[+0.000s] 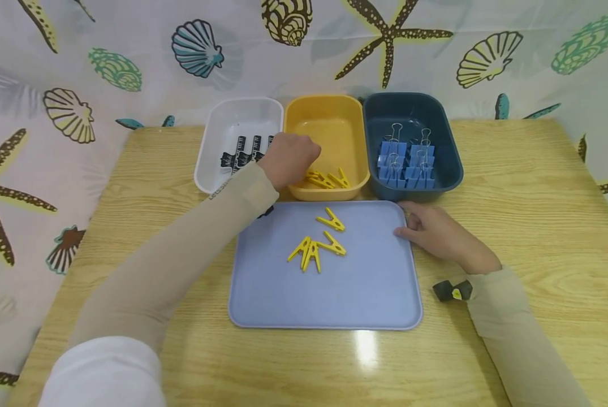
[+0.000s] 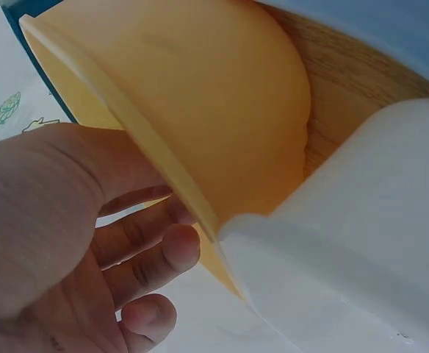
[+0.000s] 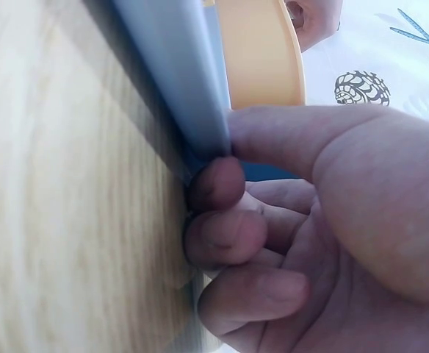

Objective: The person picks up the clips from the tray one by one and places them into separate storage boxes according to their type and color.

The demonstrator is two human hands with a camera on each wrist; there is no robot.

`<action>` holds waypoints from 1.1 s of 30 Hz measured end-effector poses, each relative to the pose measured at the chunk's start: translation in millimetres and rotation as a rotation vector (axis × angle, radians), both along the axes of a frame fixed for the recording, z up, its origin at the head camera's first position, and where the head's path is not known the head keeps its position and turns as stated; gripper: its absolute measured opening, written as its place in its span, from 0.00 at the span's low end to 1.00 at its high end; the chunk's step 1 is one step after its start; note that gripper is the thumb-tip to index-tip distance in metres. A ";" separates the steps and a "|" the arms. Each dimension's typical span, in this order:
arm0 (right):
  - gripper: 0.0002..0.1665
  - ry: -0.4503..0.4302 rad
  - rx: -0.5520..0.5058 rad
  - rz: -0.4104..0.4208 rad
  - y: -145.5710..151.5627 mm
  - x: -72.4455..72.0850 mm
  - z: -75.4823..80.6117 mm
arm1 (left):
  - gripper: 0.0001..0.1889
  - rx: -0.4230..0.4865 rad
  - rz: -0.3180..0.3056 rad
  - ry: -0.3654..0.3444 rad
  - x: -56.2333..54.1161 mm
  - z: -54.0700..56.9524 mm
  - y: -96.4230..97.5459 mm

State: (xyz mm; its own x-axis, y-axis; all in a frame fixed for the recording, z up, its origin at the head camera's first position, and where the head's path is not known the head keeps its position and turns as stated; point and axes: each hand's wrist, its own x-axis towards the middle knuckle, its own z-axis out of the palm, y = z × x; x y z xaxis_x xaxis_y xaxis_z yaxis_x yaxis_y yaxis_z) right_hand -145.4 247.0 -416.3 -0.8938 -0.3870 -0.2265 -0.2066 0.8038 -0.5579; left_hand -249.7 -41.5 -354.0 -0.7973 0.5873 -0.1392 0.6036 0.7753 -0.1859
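Observation:
My left hand [image 1: 292, 158] reaches over the front left part of a yellow bin [image 1: 324, 127]. Yellow plastic clothespins [image 1: 339, 180] lie inside it, close to that hand. In the left wrist view the bin's wall [image 2: 192, 95] hides the thumb and index fingertips, so what they touch cannot be seen. At the upper right corner of a blue-grey tray [image 1: 365, 288], my right hand [image 1: 438, 232] grips the rim, thumb above and fingers curled below. Several yellow clothespins [image 1: 311, 255] are spread on the tray's upper middle.
Left of the yellow bin stands a white bin [image 1: 212, 127] with black clips [image 1: 241, 152]. A dark blue bin [image 1: 453, 164] on the right holds light blue binder clips [image 1: 405, 164]. All three line the back of the wooden table [image 1: 527, 237], before a shell-patterned cloth [image 1: 329, 62].

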 end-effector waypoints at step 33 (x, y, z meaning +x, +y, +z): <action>0.22 0.012 0.020 0.006 -1.1 -0.5 0.1 | 0.09 0.061 -0.099 0.072 27.1 9.6 -13.4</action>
